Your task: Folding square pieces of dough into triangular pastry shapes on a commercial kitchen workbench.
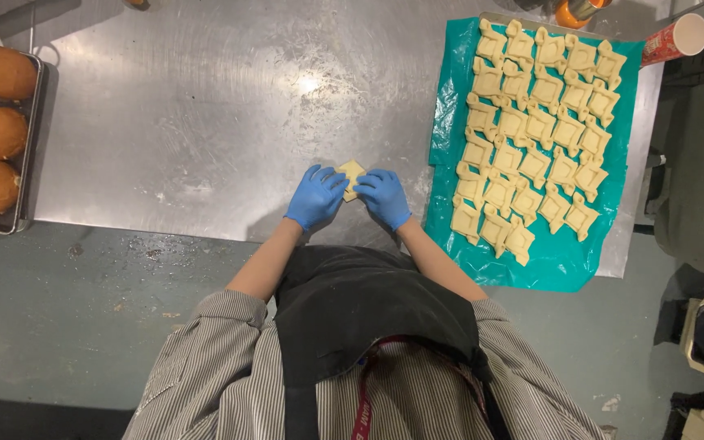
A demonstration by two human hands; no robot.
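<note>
Both my hands wear blue gloves and meet over a small pale square of dough point(351, 173) on the steel table point(205, 114). My left hand point(314, 196) pinches the dough's left side, and my right hand point(384, 196) pinches its right side. Most of the piece is hidden by my fingers. To the right, several folded dough pieces point(531, 130) lie in rows on a teal plastic sheet point(560, 265).
A dark baking tray point(28, 147) with round brown buns stands at the table's left edge. A red paper cup point(675, 38) lies at the back right corner, an orange container point(572, 11) beside it. Grey floor lies below the table's front edge.
</note>
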